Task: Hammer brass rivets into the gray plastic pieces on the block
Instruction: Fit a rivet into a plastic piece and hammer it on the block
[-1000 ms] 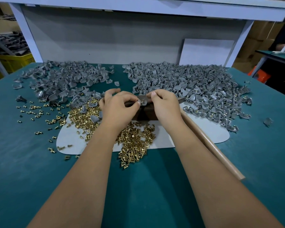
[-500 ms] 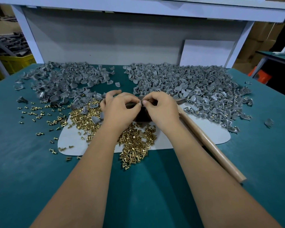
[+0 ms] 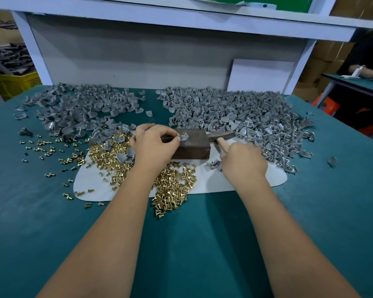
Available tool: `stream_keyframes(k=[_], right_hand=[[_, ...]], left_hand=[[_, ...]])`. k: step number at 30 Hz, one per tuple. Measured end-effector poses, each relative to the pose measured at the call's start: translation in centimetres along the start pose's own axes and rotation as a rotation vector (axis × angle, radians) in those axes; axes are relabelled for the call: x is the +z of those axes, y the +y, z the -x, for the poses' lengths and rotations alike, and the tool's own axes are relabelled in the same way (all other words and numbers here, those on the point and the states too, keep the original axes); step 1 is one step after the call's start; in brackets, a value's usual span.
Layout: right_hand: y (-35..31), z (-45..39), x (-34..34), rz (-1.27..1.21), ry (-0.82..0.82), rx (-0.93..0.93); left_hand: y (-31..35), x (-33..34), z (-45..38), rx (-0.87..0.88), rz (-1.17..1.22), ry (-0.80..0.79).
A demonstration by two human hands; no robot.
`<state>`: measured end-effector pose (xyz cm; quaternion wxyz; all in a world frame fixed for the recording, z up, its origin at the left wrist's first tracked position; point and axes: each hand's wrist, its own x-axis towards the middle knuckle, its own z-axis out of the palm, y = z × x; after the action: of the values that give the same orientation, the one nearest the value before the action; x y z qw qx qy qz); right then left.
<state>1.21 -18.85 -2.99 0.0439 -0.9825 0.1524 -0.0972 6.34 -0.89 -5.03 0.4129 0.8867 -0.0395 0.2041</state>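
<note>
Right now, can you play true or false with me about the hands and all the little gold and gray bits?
1. The left hand holds a gray plastic piece on the dark block. True.
2. The right hand rests flat on the table. False: it grips the wooden hammer handle.
3. The brass rivets lie loose on the white mat and the table. True.
4. The rivets sit in a bowl. False: no bowl shows.
5. Only one heap of gray pieces is there. False: a left heap and a right heap.
</note>
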Motion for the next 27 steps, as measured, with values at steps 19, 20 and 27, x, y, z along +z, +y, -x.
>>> stream_keyframes(k=[19,20,27], right_hand=[[-1.1,1.4,-4.9,-0.354,0.166,-0.259],[-1.3,1.4,-5.0,-0.347,0.208,-0.271],[-2.2,1.6,-4.7,-0.157,0.230,-0.360]], left_hand=[[0.3,0.2,-0.2,-0.093,0.001,0.019],[0.3,0.2,-0.2,-0.096,0.001,0.019],[0.2,0.4,-0.1,-0.091,0.010,0.035]])
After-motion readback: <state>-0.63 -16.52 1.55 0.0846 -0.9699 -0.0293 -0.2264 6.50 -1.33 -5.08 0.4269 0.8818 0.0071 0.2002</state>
